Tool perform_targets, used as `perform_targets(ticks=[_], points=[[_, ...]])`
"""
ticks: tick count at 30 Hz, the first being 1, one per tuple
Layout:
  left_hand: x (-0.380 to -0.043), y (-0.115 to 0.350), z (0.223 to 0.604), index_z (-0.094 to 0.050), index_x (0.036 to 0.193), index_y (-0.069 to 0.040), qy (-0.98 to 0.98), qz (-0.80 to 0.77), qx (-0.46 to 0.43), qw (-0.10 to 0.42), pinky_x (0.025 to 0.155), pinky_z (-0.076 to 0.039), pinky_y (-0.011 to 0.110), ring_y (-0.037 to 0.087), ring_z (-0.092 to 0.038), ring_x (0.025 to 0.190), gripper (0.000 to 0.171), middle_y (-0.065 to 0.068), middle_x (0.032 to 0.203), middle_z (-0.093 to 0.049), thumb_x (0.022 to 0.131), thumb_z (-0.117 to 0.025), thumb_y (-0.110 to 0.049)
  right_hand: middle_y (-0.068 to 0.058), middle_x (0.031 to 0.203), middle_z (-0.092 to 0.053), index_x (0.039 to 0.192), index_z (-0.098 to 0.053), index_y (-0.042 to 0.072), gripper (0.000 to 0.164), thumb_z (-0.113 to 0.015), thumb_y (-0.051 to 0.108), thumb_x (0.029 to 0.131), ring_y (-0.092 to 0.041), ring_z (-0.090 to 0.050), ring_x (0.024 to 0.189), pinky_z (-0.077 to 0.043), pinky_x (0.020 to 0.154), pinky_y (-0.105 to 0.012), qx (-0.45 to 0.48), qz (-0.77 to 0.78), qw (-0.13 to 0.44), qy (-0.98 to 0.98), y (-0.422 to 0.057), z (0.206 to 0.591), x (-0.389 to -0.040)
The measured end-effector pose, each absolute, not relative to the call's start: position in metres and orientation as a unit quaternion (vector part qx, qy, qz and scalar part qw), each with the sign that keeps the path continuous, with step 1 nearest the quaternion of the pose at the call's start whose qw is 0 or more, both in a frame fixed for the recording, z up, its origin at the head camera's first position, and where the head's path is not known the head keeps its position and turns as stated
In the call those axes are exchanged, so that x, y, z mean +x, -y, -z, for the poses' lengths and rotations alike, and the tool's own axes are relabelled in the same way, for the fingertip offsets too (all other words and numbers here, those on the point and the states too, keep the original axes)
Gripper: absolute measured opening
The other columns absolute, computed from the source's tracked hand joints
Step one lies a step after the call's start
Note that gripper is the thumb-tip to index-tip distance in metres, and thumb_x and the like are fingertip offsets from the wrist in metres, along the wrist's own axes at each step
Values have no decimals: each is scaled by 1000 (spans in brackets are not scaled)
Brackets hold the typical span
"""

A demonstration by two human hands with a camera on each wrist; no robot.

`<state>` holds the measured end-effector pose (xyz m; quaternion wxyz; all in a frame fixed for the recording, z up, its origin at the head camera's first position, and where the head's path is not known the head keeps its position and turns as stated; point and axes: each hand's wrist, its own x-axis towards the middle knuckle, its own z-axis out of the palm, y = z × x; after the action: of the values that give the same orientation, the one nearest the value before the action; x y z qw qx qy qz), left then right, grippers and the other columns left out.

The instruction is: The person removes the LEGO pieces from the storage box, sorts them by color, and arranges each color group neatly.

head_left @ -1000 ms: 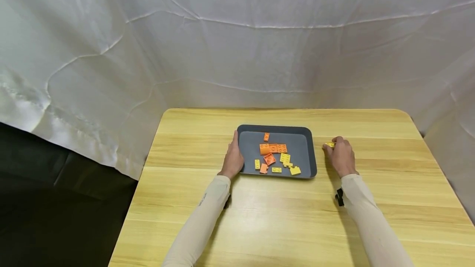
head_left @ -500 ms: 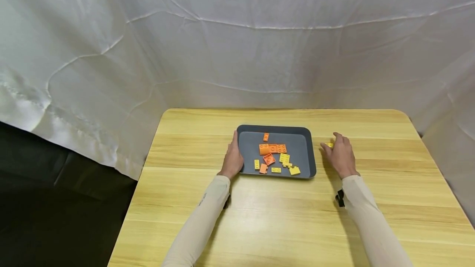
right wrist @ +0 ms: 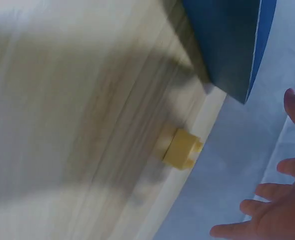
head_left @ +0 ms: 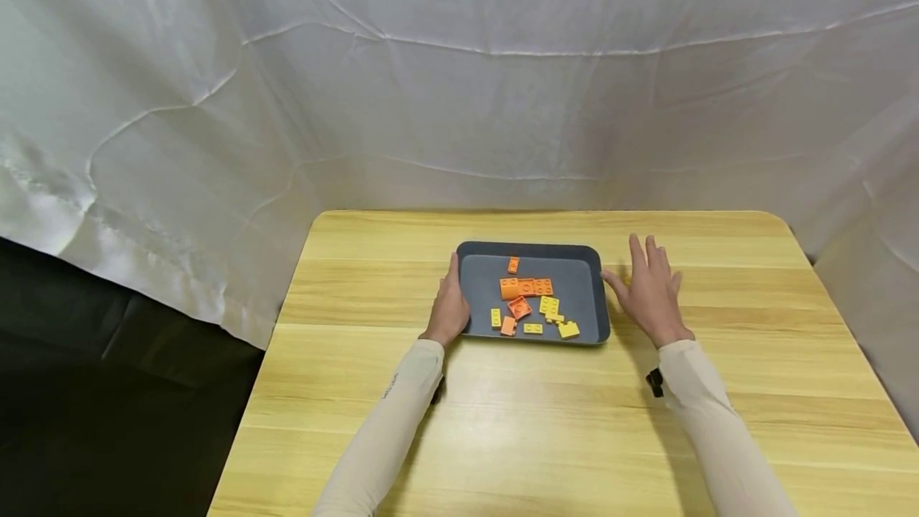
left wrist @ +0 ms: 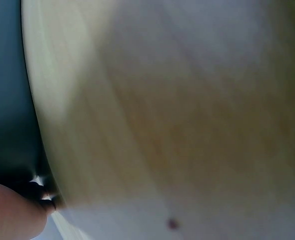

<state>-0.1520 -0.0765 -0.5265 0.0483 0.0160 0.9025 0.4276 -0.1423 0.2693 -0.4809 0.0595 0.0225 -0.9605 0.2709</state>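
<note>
In the head view, my left hand (head_left: 448, 306) rests against the left side of a dark grey tray (head_left: 594, 294), one finger extended along the rim. The left wrist view catches only a rounded bit of that hand near the tray edge (left wrist: 10, 90). My right hand (head_left: 651, 297) is raised just right of the tray, its fingers spread and holding nothing. A yellow toy brick (right wrist: 181, 149) lies on the table near it in the right wrist view; the hand hides it in the head view. Inside the tray lie orange bricks (head_left: 542, 286) and yellow bricks (head_left: 549, 305), several of each.
The light wooden table (head_left: 546, 429) extends around the tray. A pale cloth curtain (head_left: 459, 118) hangs behind and along the sides. Black cloth (head_left: 122, 381) covers the lower left.
My right hand has let go of the yellow brick, spread its fingers and lifted slightly, its thumb moving left toward the tray rim. The left hand and the tray have hardly moved.
</note>
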Motion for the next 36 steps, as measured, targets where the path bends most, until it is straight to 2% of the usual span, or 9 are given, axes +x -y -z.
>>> perform_targets(ticks=[11,20,27,36], points=[[-154,78,527,-6,168,-8,-901,-432,13,49,127,-17,44,35,-33,150,76,14,170,-23,102,-38,13,-39,162,-21,160,-28,-6,85,-75,29,98,-62,-21,146,-20,111,-82,82,-246,94,961,-231,486,-137],[-153,78,528,-7,167,-5,-901,-430,14,46,126,-19,44,37,-35,149,73,16,169,-24,103,-37,12,-38,162,-22,158,-32,-7,84,-76,30,97,-59,-23,147,-22,115,-75,119,-237,80,961,-198,491,-129],[-154,78,527,-7,168,-7,-901,-431,15,49,127,-17,42,36,-34,150,71,15,170,-23,105,-35,10,-36,162,-24,158,-33,-8,84,-76,30,97,-56,-25,148,-24,118,-70,122,-250,48,959,-186,496,-124],[-154,76,528,-6,168,-9,-898,-437,6,54,127,-17,43,36,-31,151,73,15,170,-23,104,-35,10,-39,155,-35,153,-36,-13,83,-79,28,95,-55,-40,140,-38,112,-66,116,-280,28,953,-175,510,-118]])
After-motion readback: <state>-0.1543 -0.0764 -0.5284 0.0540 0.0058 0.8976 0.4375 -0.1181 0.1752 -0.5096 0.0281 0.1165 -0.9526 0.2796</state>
